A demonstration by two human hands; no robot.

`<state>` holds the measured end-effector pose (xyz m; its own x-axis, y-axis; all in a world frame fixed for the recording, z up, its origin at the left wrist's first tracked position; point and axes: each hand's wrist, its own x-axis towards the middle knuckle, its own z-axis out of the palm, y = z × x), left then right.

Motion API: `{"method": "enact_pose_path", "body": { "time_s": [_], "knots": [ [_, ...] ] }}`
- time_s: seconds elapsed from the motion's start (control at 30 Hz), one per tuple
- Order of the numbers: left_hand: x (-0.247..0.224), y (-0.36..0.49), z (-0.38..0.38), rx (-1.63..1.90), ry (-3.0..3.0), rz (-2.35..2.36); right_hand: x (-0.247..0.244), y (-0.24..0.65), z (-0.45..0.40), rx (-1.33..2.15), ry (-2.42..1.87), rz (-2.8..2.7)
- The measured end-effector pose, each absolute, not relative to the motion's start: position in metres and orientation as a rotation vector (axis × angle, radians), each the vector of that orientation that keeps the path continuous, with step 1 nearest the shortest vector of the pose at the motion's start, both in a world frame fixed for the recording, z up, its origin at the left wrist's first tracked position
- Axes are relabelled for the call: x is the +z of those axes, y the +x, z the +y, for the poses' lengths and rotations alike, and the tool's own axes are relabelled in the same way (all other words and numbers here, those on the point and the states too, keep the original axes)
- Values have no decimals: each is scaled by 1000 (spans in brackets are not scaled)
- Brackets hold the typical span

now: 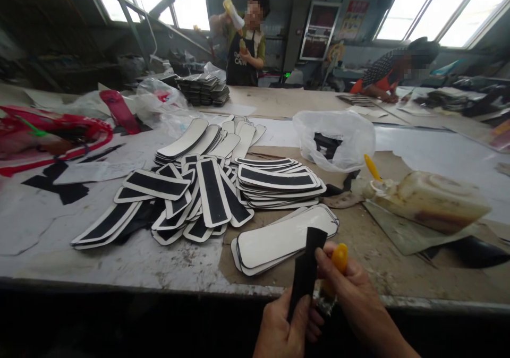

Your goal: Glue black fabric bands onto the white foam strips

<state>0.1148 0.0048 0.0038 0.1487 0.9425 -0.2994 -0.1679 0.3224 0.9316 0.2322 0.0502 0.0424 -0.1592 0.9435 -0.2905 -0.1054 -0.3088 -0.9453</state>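
Note:
My left hand [283, 323] is closed around the lower end of a black strip [305, 273], which it holds tilted at the table's front edge. With my right hand [350, 283] I grip a yellow-handled brush [339, 257], bristles down, while the thumb and fingertips pinch the strip's side. Just beyond the strip lies a small stack of white curved panels [271, 238], partly covered by it. Behind and to the left, white panels with black strips on them [214, 193] lie in a loose heap, and a neater pile [279, 180] sits beside it.
A cloudy plastic bottle [434, 201] with a second yellow handle [372, 168] at its mouth lies at right. Behind it stands a clear plastic bag [334, 137] with black pieces. A red bag [56, 135] is at far left. Two people work across the table, one raising a bottle [233, 14].

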Motion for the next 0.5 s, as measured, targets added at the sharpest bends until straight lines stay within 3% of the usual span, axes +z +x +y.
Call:
{"method": "enact_pose_path", "body": {
  "time_s": [0.2, 0.33, 0.5],
  "knots": [
    [2, 113, -2, 883, 935, 1054, 44, 243, 65, 1217, -1320, -1173],
    [1, 99, -12, 856, 903, 1102, 55, 252, 82, 1174, -1212, -1119],
    [3, 60, -10, 1132, 624, 1564, 68, 270, 96, 977, -1431, -1336]
  ]
}}
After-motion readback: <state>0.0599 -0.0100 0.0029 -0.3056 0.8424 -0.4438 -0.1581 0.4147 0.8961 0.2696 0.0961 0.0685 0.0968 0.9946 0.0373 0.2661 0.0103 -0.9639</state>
